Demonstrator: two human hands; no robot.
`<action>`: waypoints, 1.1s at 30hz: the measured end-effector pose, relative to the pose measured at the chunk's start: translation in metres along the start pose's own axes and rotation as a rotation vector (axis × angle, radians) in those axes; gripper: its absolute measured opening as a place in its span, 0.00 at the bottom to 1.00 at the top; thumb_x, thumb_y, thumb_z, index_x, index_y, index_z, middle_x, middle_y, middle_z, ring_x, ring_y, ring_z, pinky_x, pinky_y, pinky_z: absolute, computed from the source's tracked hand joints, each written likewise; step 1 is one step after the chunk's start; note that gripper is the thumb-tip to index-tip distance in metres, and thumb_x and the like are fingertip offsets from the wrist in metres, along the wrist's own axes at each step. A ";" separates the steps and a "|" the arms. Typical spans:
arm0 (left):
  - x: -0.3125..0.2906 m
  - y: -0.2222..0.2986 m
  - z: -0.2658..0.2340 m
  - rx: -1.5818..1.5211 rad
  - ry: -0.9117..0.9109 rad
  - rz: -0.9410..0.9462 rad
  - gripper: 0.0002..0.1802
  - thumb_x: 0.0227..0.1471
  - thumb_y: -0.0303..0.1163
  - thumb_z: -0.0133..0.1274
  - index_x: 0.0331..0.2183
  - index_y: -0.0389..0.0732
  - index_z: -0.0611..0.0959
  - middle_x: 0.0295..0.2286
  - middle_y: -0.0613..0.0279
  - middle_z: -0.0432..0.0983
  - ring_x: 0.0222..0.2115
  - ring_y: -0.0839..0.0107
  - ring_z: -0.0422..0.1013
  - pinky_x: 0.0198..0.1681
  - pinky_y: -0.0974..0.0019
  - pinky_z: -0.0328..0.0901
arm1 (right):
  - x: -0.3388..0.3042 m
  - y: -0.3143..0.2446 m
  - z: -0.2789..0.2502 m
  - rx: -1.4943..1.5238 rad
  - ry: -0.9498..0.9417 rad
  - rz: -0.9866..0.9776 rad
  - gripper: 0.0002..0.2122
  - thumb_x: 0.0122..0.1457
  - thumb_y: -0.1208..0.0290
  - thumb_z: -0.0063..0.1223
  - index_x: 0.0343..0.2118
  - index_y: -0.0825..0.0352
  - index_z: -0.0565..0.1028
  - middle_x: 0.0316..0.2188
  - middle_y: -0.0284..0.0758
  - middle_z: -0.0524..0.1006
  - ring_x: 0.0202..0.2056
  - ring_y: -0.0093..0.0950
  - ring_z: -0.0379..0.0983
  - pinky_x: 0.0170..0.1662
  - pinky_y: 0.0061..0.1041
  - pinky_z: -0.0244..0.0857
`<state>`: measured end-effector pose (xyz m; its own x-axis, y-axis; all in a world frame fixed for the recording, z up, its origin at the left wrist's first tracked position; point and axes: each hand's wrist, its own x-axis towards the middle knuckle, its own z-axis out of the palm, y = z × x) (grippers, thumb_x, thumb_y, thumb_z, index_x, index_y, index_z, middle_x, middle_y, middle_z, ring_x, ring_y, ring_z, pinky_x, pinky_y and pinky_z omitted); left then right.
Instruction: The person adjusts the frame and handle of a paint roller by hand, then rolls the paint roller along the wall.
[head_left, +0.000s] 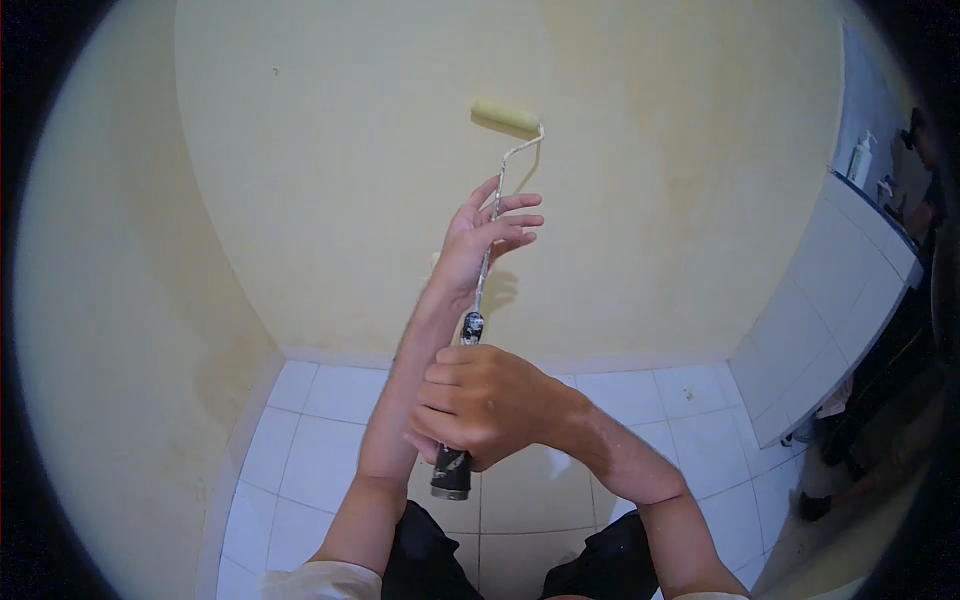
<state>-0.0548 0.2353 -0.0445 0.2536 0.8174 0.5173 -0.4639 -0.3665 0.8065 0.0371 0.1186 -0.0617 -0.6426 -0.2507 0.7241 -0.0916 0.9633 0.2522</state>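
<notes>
My right hand [470,405] is wrapped round the black, paint-spotted handle of a paint roller [452,470]. The roller's thin metal rod, flecked with white, runs up and away from me. At its far end the pale yellow sleeve [505,115] is at the yellowish wall [380,130], with a shadow just under it; whether it presses on the wall is hard to tell. Farther up the rod is my left hand [490,225], its fingers spread and the rod passing in front of its palm. That hand does not grip the rod.
White floor tiles [620,400] meet the wall ahead. A second wall [130,300] stands on the left. To the right, a tiled counter [840,270] carries a white pump bottle [860,160]. Another person [925,200] in dark clothes is at the far right edge.
</notes>
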 end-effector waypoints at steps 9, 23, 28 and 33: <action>0.021 -0.015 -0.024 0.428 0.011 -0.162 0.33 0.42 0.20 0.45 0.54 0.28 0.62 0.28 0.58 0.77 0.34 0.69 0.74 0.41 0.69 0.66 | 0.006 -0.012 -0.029 0.176 -0.596 0.369 0.08 0.40 0.77 0.61 0.17 0.67 0.69 0.17 0.37 0.69 0.26 0.35 0.65 0.32 0.33 0.60; 0.051 -0.023 -0.028 1.157 -0.008 -0.348 0.16 0.45 0.23 0.41 0.40 0.31 0.68 0.24 0.54 0.76 0.27 0.63 0.76 0.34 0.63 0.68 | 0.011 0.024 0.003 0.365 -1.343 0.755 0.19 0.25 0.76 0.73 0.25 0.75 0.77 0.30 0.45 0.78 0.35 0.42 0.76 0.37 0.38 0.72; 0.051 -0.025 -0.038 1.029 -0.030 -0.325 0.15 0.47 0.23 0.41 0.40 0.32 0.69 0.27 0.55 0.76 0.28 0.65 0.77 0.34 0.63 0.68 | 0.009 0.026 0.009 0.346 -1.319 0.800 0.21 0.25 0.77 0.73 0.27 0.75 0.77 0.31 0.46 0.78 0.35 0.42 0.77 0.37 0.38 0.72; 0.028 -0.037 -0.040 0.801 0.039 -0.156 0.17 0.51 0.25 0.45 0.45 0.32 0.68 0.28 0.57 0.74 0.30 0.68 0.76 0.35 0.66 0.68 | -0.033 0.027 0.042 0.194 -1.235 0.792 0.20 0.25 0.78 0.72 0.27 0.74 0.77 0.33 0.46 0.78 0.36 0.42 0.77 0.37 0.39 0.72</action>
<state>-0.0644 0.2893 -0.0719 0.2282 0.8946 0.3841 0.3252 -0.4419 0.8360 0.0246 0.1567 -0.1058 -0.7888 0.4767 -0.3880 0.5498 0.8294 -0.0986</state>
